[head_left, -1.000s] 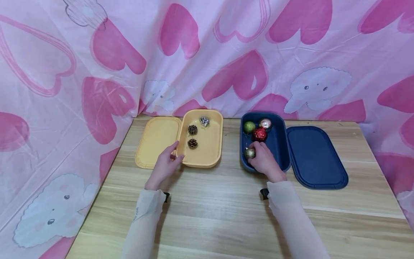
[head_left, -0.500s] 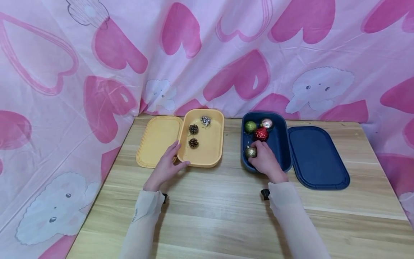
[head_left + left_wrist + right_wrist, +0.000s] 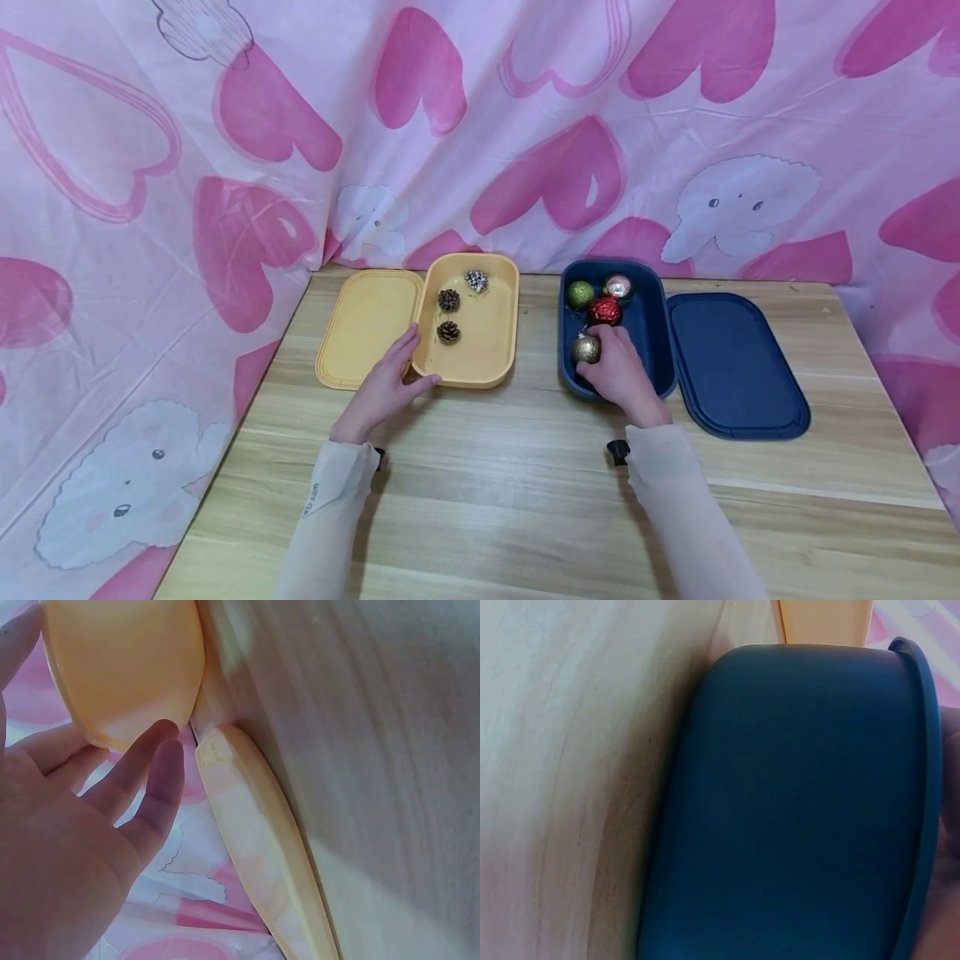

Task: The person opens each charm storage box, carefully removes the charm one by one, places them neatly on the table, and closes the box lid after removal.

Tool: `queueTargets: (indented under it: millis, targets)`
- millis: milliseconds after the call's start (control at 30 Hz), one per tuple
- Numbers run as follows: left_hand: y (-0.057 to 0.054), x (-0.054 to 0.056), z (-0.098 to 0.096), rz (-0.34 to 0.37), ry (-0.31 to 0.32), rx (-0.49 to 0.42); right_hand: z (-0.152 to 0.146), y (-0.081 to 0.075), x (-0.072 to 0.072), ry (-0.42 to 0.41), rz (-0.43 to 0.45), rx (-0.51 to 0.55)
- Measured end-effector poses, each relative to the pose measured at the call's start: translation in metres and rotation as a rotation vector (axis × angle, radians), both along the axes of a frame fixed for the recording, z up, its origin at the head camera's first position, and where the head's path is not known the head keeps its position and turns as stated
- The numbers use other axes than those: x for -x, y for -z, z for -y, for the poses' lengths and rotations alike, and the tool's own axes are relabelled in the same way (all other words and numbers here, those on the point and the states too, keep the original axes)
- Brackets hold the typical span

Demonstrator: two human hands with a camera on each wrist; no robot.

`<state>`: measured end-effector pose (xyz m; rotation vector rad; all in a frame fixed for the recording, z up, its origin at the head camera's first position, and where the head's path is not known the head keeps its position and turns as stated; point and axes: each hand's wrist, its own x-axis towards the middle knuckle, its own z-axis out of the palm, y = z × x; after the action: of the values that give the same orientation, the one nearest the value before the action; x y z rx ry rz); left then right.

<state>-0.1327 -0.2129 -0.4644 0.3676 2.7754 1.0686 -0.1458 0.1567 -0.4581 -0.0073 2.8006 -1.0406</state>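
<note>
My right hand (image 3: pixel 621 377) reaches into the navy box (image 3: pixel 654 333) and pinches a gold Christmas bauble (image 3: pixel 586 350) between thumb and fingers near the box's left wall. Behind it lie a red bauble (image 3: pixel 605 311), a green one (image 3: pixel 581 293) and a pink one (image 3: pixel 618 287). At the near left corner of the yellow box (image 3: pixel 483 350), my left hand (image 3: pixel 380 393) has its fingers along the left side and its thumb by the front rim. Inside that box are two brown pine cones (image 3: pixel 448 332) and a frosted one (image 3: pixel 476 281). In the right wrist view the navy wall (image 3: pixel 780 802) hides most of the right hand.
The yellow lid (image 3: pixel 367 329) lies left of its box, the navy lid (image 3: pixel 738 367) right of the other. Both boxes stand near the back edge of the wooden table (image 3: pixel 487 492). A pink heart-patterned cloth (image 3: pixel 547 175) hangs behind and at the left.
The gold bauble has shifted slightly right and back with my right fingers. My left thumb has moved right along the yellow box's front edge.
</note>
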Motion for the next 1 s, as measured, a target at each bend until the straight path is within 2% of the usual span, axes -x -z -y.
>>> queueTargets:
  millis: [300, 667, 1000]
  targets:
    - [-0.002, 0.000, 0.001, -0.002, 0.008, 0.018, -0.002, -0.007, -0.001, 0.010, -0.080, 0.041]
    - [-0.003, 0.000, 0.001, 0.018, -0.002, 0.035, -0.006, -0.012, -0.006, 0.039, -0.127, 0.080]
    - [-0.005, 0.000, -0.001, 0.019, -0.002, 0.054, -0.008, -0.015, -0.009, 0.105, -0.219, 0.130]
